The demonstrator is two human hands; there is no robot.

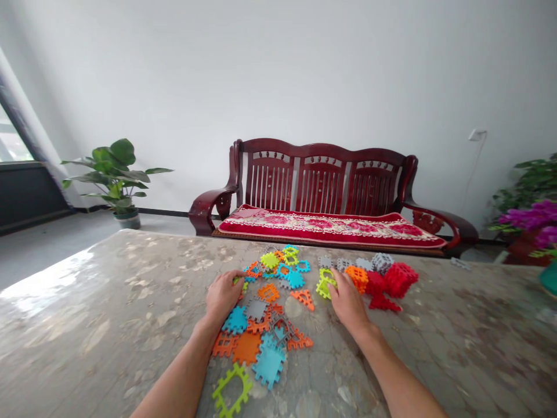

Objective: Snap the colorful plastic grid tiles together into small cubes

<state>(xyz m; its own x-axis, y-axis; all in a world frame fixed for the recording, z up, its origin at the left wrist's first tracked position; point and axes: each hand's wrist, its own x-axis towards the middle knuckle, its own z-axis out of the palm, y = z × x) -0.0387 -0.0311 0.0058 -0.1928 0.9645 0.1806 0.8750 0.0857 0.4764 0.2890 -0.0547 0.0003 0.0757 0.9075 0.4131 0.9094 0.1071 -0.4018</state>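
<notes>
Interlocking toy tiles with toothed edges lie scattered across the middle of the table. My right hand point(348, 299) has its thumb and fingers on a lime-green tile point(324, 284) with openings in it. My left hand point(223, 295) is at the left side of the pile, fingers curled over a lime-green tile point(238, 281) that is mostly hidden under them. Between the hands lie an orange window tile point(268, 292), an orange triangle tile point(303, 299) and a grey square tile point(256, 309). Closer to me are a blue tile point(268, 361) and a lime-green frame tile point(232, 391).
Right of my right hand sit joined red tiles point(399, 280), an orange block point(357, 279) and grey tiles point(382, 263). The stone-patterned table point(143, 313) faces a dark wooden bench point(319, 180) with a red cushion. A potted plant point(124, 174) stands at the left.
</notes>
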